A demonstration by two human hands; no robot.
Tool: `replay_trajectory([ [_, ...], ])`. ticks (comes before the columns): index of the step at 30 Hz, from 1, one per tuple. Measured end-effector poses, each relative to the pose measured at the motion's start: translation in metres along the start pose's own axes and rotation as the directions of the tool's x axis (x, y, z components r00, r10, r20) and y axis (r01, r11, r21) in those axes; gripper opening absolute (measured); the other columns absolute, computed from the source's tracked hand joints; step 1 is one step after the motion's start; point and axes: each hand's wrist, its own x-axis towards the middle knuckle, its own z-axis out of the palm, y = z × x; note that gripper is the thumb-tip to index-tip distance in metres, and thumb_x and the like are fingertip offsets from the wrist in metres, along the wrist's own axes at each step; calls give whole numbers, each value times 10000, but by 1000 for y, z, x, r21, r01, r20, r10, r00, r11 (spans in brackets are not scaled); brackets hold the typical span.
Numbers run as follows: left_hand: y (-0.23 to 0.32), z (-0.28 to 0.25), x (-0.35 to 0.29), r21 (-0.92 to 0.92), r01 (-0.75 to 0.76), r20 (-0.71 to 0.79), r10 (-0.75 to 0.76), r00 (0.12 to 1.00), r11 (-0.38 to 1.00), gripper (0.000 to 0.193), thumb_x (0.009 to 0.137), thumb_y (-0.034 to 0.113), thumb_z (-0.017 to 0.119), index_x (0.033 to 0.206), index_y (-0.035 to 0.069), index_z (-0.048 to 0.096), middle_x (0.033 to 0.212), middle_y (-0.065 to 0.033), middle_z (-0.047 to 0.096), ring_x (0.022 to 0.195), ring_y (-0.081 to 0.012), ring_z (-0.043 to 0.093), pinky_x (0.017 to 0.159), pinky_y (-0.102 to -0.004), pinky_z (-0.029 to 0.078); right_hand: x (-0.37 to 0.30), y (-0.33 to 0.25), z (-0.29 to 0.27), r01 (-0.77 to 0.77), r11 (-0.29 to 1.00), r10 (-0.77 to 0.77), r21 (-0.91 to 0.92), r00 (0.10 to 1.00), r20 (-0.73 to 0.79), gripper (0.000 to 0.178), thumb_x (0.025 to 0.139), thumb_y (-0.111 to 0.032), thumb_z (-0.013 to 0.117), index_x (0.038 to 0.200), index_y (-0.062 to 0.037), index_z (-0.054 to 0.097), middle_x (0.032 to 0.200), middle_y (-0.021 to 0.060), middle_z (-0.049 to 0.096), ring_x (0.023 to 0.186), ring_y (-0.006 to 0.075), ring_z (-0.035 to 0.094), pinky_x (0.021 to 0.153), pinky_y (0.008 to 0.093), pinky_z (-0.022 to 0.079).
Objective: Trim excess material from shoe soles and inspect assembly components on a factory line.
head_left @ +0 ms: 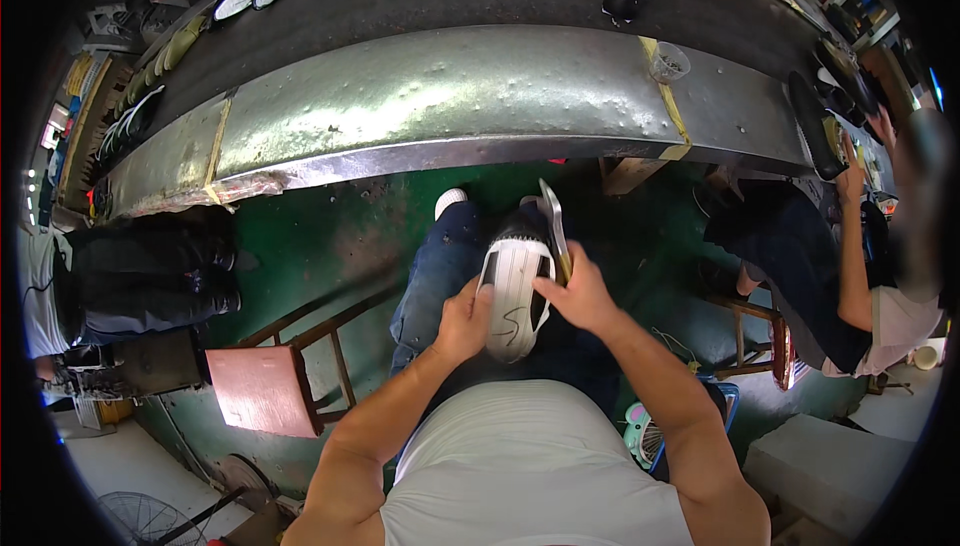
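Above my lap is a shoe (515, 291), sole side up, its white insole board showing a dark pen mark and its black upper gathered at the toe end. My left hand (465, 321) grips its left edge near the heel, thumb on top. My right hand (580, 291) is closed round the yellowish handle of a hammer (553, 214), whose curved metal head points away from me along the shoe's right side. The right thumb also presses on the shoe's right edge. The right fingers are partly hidden under the tool and shoe.
Ahead runs a metal-edged bench (430, 81) with a dark belt carrying shoes. A clear cup (669, 63) stands on its metal edge. A stool with a reddish seat (262, 391) is at left. Co-workers sit on both sides; the right one handles a black shoe (815, 126).
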Motion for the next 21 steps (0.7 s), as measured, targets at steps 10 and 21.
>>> replay_trajectory([
  [10,8,-14,21,-383,412,532,-167,830,827,874,776,-81,501,1586,51,200,1464,-143,485,1341,-216,475,1094,-288,372,-37,21,4,-454,888,440,69,884,158,446,778,-128,709,1140,59,526,939,240,682,774,370,699,770,447,537],
  [21,-22,21,-5,-283,225,395,-101,913,932,923,859,23,608,1568,-34,20,1532,-257,349,1432,-288,364,1182,-323,256,-68,15,-47,323,864,-192,-387,921,340,484,922,-170,616,1329,65,498,911,187,695,840,399,681,778,474,537],
])
